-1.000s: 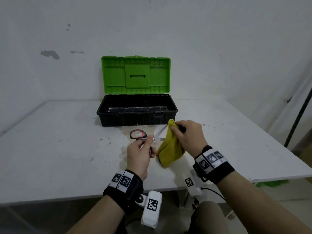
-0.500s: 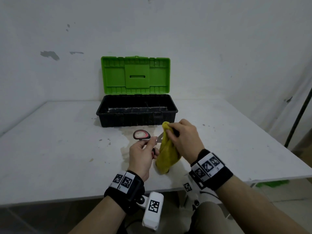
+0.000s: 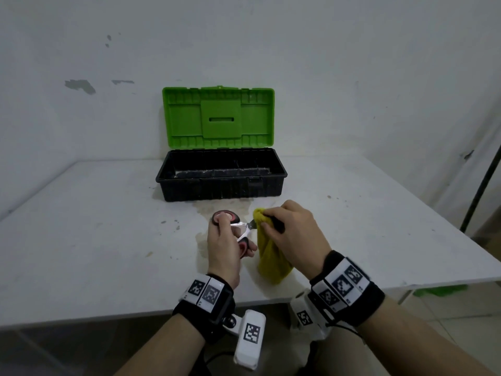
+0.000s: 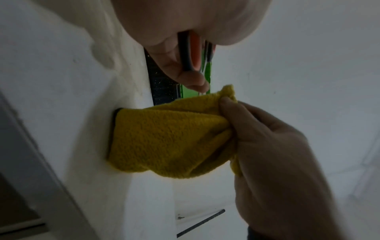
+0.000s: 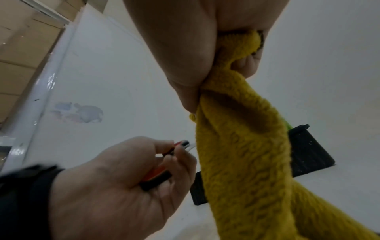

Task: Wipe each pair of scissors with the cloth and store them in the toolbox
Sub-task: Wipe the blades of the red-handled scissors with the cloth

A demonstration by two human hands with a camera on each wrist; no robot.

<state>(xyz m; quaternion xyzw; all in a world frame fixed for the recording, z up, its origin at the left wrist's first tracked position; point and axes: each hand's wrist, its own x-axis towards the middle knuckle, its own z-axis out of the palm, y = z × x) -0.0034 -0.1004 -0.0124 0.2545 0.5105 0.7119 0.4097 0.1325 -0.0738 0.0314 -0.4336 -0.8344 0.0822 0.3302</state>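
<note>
My left hand [image 3: 226, 244] grips the red-and-black handles of a pair of scissors [image 3: 230, 221], held just above the white table [image 3: 95, 240] in front of the toolbox. The blades point right into a yellow cloth [image 3: 271, 256]. My right hand [image 3: 284, 229] pinches the cloth around the blades, so the blade tips are hidden. In the left wrist view the cloth [image 4: 168, 139] hangs down to the table. The right wrist view shows the cloth [image 5: 246, 162] bunched in my fingers and the scissors [image 5: 162, 175] in my left hand. The black toolbox [image 3: 221, 176] stands with its green lid [image 3: 218, 118] raised.
The toolbox sits at the back middle of the table against a white wall. Stains mark the tabletop between the toolbox and my hands. A dark pole [image 3: 479, 185] stands off the table's right side, and something green [image 3: 442, 290] lies below the right edge.
My right hand slid the cloth along the blades toward the handles, then slightly back out; most of the blade is now covered. My left hand turned the scissors a little and moved slightly nearer.
</note>
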